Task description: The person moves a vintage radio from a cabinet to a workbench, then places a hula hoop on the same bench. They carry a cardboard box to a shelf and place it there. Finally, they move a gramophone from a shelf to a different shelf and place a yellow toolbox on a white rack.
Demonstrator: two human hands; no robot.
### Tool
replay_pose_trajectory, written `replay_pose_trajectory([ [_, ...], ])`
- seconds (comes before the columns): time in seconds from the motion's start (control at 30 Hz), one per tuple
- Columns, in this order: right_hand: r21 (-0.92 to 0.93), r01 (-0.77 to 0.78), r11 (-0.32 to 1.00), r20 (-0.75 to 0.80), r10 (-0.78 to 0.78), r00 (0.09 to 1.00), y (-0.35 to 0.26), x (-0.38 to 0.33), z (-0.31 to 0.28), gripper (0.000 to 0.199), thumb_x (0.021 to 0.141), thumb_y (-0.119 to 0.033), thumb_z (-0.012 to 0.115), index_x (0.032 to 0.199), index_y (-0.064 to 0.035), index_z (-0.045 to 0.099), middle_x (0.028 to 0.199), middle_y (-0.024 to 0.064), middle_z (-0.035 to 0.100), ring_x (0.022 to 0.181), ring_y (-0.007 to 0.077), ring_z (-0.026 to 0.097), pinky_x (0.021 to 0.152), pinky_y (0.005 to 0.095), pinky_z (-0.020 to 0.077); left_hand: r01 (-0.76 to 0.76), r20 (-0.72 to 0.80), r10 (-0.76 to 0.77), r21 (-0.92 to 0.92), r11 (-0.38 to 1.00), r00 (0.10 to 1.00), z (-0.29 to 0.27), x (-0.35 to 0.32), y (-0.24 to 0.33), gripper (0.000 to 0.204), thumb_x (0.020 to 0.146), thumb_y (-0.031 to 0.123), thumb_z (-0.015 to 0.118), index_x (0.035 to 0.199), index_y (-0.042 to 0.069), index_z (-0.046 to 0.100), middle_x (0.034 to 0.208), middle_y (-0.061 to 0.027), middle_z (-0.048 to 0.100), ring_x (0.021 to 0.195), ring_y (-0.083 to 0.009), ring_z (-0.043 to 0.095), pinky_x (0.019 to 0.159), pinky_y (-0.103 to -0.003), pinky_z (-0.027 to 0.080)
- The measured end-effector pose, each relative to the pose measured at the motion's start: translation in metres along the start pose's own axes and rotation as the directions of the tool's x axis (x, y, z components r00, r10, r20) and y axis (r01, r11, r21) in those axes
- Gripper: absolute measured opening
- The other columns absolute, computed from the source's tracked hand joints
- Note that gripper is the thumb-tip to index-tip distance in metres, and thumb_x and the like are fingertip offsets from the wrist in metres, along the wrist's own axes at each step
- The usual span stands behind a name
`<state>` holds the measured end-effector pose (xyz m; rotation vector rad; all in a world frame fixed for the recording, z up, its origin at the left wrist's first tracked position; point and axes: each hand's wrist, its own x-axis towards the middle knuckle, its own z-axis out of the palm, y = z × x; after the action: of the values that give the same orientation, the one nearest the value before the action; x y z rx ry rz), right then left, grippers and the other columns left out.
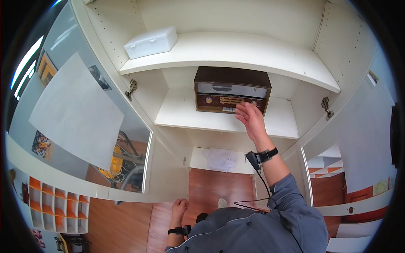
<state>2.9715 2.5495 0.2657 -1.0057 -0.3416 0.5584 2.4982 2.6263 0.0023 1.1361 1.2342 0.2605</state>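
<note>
A brown vintage-style radio (232, 90) with two round knobs and a row of pale push buttons sits on the middle shelf of a white cabinet. My right hand (252, 120) is raised in front of its lower right part, close to the right knob, fingers stretched and slightly bent, holding nothing. Whether the fingertips touch the radio I cannot tell. Low at my left side hangs my left hand (180, 206), its fingers curled in, with nothing seen in them. Each wrist wears a black strap with a small device.
A white lidded box (151, 42) stands on the upper shelf (236, 48). White crumpled cloth or paper (221, 160) lies at the cabinet's bottom. Open mirrored doors (97, 126) flank me on both sides. A black cable (265, 182) runs from my right wrist.
</note>
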Motion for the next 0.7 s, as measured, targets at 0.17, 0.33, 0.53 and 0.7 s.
replay_pose_trajectory([
  [0.17,0.188,-0.041,0.981,-0.079,0.057,0.995,-0.016,0.084,0.032,0.054,0.105,-0.036,0.055,0.130,0.0118,0.046,0.127,0.0265,0.058,0.113,0.0322,0.064,0.098,0.0395,0.0566,0.001,-0.002,-0.001,-0.012,1.000,1.000,0.005,0.018,0.027,0.029,0.100,0.021,0.058,0.119,-0.001,0.064,0.103,-0.0127,0.072,0.092,-0.0202,0.071,0.077,-0.031,0.057],
  [0.33,0.278,-0.121,0.953,-0.105,0.155,0.982,-0.014,0.105,0.048,0.056,0.105,-0.037,0.056,0.123,0.0152,0.046,0.114,0.0263,0.062,0.103,0.0359,0.068,0.092,0.0422,0.0609,-0.060,0.014,0.061,-0.056,0.997,0.998,0.002,0.033,0.047,0.029,0.101,0.021,0.057,0.120,-0.001,0.064,0.104,-0.0131,0.072,0.091,-0.0193,0.070,0.077,-0.030,0.056],
  [0.53,0.290,-0.144,0.946,-0.135,0.189,0.973,-0.008,0.129,0.045,0.040,0.107,-0.026,0.052,0.127,0.0079,0.047,0.112,0.0265,0.063,0.102,0.0351,0.069,0.086,0.0380,0.0643,-0.103,0.132,0.102,0.008,0.995,0.986,0.016,0.037,0.088,0.032,0.102,0.023,0.057,0.122,-0.001,0.064,0.109,-0.0123,0.071,0.099,-0.0194,0.069,0.084,-0.031,0.055],
  [0.7,0.253,-0.096,0.963,-0.143,0.135,0.980,-0.008,0.114,0.056,0.037,0.107,-0.023,0.053,0.123,0.0093,0.050,0.110,0.0261,0.064,0.099,0.0345,0.071,0.083,0.0366,0.0647,-0.194,0.268,0.191,-0.012,0.981,0.944,0.041,0.040,0.120,0.032,0.103,0.023,0.057,0.125,-0.001,0.063,0.112,-0.0125,0.071,0.102,-0.0198,0.069,0.087,-0.032,0.055],
])
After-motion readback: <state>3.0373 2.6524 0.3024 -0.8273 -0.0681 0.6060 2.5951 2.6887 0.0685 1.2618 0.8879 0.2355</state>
